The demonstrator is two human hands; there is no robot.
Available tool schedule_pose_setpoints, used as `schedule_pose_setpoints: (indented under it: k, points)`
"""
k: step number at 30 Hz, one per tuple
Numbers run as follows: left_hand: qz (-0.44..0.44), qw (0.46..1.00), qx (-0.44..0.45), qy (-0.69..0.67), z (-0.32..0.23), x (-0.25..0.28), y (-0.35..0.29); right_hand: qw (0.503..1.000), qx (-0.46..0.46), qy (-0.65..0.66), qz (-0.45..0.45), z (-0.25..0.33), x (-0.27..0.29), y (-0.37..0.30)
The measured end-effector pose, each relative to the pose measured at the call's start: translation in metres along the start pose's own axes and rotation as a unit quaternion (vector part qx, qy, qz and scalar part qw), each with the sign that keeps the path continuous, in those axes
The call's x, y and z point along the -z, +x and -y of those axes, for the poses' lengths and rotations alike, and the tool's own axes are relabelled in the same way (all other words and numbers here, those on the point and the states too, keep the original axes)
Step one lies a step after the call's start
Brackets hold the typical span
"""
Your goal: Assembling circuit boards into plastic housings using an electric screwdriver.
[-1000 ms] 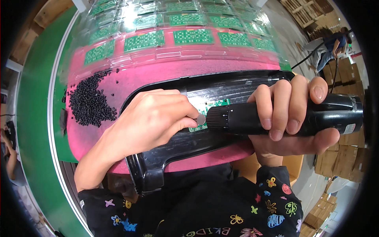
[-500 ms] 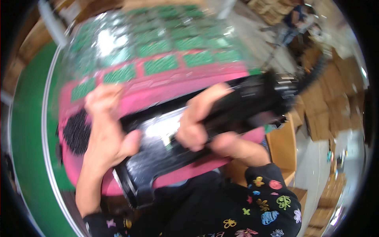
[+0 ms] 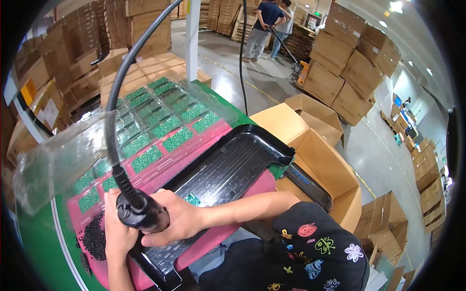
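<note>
My right hand [image 3: 182, 218] is wrapped round a black corded electric screwdriver [image 3: 141, 213], held upright over the near left end of a long black plastic housing [image 3: 218, 165]. A small green circuit board [image 3: 192, 199] lies in the housing, just beyond my right hand. Close against the screwdriver on its left is my left hand [image 3: 119, 233], at the housing's end. The tool covers its fingertips, so what they hold, if anything, is hidden, and so is the screwdriver's tip. Beside my left hand is a heap of small black screws [image 3: 92, 240] on the pink mat [image 3: 264, 186].
Clear plastic trays of green circuit boards [image 3: 165, 126] cover the far mat. The screwdriver's cable [image 3: 116, 92] arches up overhead. At the right, an open cardboard box [image 3: 325, 150] holds another black housing [image 3: 308, 184]. Stacked cartons [image 3: 340, 63] and two people [image 3: 269, 24] stand beyond.
My right hand has brought the screwdriver left, from lying slanted over the housing to upright at its left end. My left hand has come close to the tool. The view has swung up.
</note>
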State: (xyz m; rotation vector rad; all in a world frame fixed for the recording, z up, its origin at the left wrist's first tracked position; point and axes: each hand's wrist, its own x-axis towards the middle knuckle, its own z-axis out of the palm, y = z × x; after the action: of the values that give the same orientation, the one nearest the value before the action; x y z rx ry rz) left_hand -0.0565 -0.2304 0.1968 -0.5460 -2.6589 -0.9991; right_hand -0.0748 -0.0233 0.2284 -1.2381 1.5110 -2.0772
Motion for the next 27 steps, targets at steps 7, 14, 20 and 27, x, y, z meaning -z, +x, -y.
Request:
schedule_pose_setpoints:
  k: [7,14,20,27]
  points:
    - [0.018,0.999,-0.035,0.018,-0.010,-0.009,0.004,0.973,-0.087,0.091,-0.192,-0.004,0.015,0.016]
    - [0.021,0.999,-0.032,0.028,-0.020,-0.006,0.002,0.875,-0.085,0.259,-0.400,0.001,0.068,0.028]
    - [0.039,0.999,-0.020,0.031,-0.023,-0.006,0.005,0.946,-0.004,0.308,-0.099,0.076,0.053,-0.030]
    - [0.042,0.999,-0.012,0.031,-0.018,-0.005,0.003,0.785,0.183,0.181,0.563,0.150,0.013,-0.048]
